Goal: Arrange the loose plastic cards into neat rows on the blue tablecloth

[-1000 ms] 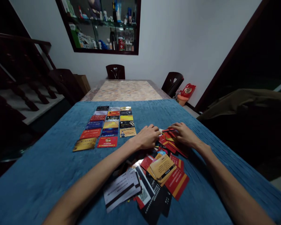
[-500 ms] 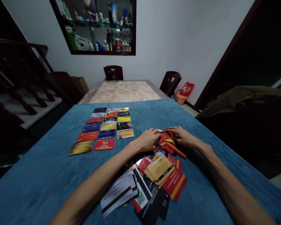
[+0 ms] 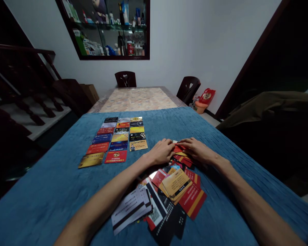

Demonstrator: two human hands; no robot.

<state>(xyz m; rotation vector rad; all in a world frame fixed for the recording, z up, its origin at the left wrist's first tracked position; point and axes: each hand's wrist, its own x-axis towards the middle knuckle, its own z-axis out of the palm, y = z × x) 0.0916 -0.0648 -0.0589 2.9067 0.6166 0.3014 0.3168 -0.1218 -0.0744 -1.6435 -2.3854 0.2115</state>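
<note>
A heap of red, orange and yellow cards [image 3: 182, 158] lies on the blue cloth, squeezed between my two hands. My left hand [image 3: 163, 151] curls its fingers against the heap's left side. From the right, my right hand [image 3: 197, 149] reaches over the far end with bent fingers pressed on the cards. Fingers hide part of the heap. Nearer me is a loose spread of cards, with a gold card [image 3: 176, 184] on top, a red card [image 3: 193, 202] at its right and white cards [image 3: 132, 208] under my left forearm.
Left of my hands, several cards are laid in three columns, including a red card [image 3: 115, 156] and a gold card [image 3: 91, 160] at the near end. Blue cloth [image 3: 56, 181] covers the near table. Chairs [image 3: 125, 79] stand beyond, and a brown cloth [image 3: 269, 106] hangs at right.
My right hand has shifted slightly left over the heap, and the cards sticking out beneath it are now mostly covered. My left hand has stayed nearly in place.
</note>
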